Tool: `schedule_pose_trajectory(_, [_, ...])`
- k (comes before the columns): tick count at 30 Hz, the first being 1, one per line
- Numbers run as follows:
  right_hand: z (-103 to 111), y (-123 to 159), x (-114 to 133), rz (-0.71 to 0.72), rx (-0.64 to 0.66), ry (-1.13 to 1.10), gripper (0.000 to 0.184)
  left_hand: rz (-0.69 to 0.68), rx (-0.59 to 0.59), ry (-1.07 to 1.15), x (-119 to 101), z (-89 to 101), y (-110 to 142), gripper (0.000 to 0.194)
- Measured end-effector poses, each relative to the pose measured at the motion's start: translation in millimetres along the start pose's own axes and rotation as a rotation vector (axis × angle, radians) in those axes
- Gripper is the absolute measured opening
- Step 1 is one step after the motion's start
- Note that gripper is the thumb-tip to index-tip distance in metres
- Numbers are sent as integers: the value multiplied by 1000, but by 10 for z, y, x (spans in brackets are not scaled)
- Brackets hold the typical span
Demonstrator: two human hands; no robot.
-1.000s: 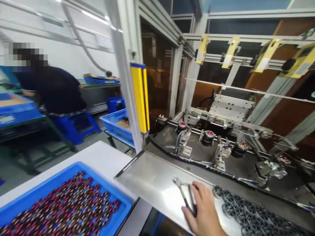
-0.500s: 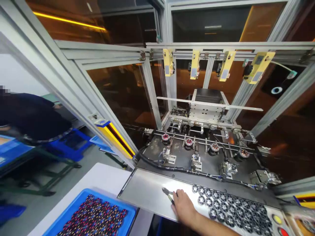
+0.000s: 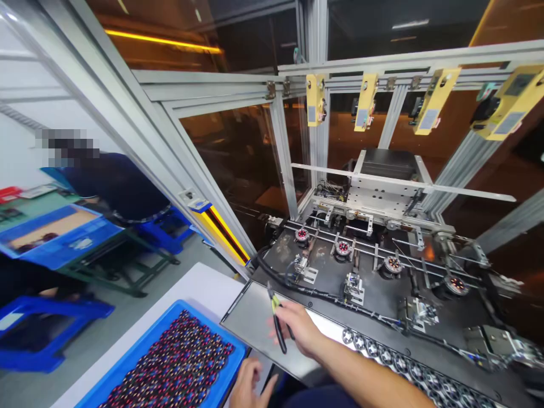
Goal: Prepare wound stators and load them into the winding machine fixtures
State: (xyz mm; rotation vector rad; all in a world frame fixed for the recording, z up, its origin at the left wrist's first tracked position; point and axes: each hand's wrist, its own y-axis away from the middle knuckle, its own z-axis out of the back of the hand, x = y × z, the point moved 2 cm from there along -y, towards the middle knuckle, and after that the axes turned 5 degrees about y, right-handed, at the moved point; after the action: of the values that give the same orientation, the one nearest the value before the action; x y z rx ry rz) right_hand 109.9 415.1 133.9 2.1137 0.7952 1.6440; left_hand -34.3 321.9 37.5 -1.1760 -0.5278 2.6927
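My right hand [image 3: 301, 326] is closed around a pair of pliers [image 3: 277, 323] with black and yellow-green handles, over the bare left part of the metal shelf [image 3: 249, 314]. The pliers' jaws point away from me, toward the machine. Low in the view, my left hand [image 3: 250, 385] holds nothing, its thumb apart from the bent fingers. It is beside the right edge of the blue tray [image 3: 238, 368], which is filled with many small dark motor stators [image 3: 178, 357] showing red and copper colours. Silvery-black round parts [image 3: 399, 360] lie in rows on the shelf, partly behind my right forearm.
Beyond the shelf, the machine's dark plate [image 3: 280, 255] carries several wound stators [image 3: 342, 249] on holders, with metal clamps and cables. Yellow sensor units [image 3: 365, 105] hang from the frame above. At left, a person [image 3: 123, 187] sits by a blue bin [image 3: 63, 238].
The pliers, previously low on the shelf under my right hand, are now raised in its grip. My left hand has come into view. The camera has turned left.
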Motion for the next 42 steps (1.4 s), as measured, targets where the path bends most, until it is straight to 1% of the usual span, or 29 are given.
schedule_pose_trajectory(3, [-267, -417, 398, 121, -115, -133, 25, -159, 129, 96, -117, -327, -252, 27])
schedule_pose_trajectory(6, [-425, -900, 721, 173, -299, -267, 28, -241, 168, 108, -264, -634, -397, 27])
schedule_pose_trajectory(9, [-427, -1287, 906, 174, -448, -377, 32, -269, 185, 88, -299, -827, -458, 27])
schedule_pose_trajectory(11, [-370, -1446, 955, 167, -509, -428, 34, -271, 197, 69, -271, -874, -464, 25])
schedule_pose_trajectory(13, [-306, -1533, 965, 155, -551, -466, 34, -270, 210, 53, -233, -882, -459, 24])
schedule_pose_trajectory(16, [-242, -1587, 955, 139, -595, -500, 32, -271, 226, 37, -194, -883, -448, 22])
schedule_pose_trajectory(19, [-224, -1617, 950, 123, -618, -516, 31, -274, 231, 22, -177, -898, -437, 22])
schedule_pose_trajectory(25, [-208, -1669, 960, 88, -628, -536, 30, -280, 236, 7, -154, -918, -420, 21])
schedule_pose_trajectory(36, [-154, -1697, 954, 105, -643, -529, 29, -264, 269, 32, -94, -950, -395, 22])
schedule_pose_trajectory(39, [-160, -1697, 999, 122, -615, -497, 28, -250, 279, 34, -49, -979, -348, 23])
schedule_pose_trajectory(41, [-221, -1600, 1029, 145, -540, -461, 26, -240, 288, 36, -7, -1004, -303, 23])
schedule_pose_trajectory(42, [-274, -1502, 1036, 162, -474, -437, 24, -234, 293, 38, 18, -1017, -280, 22])
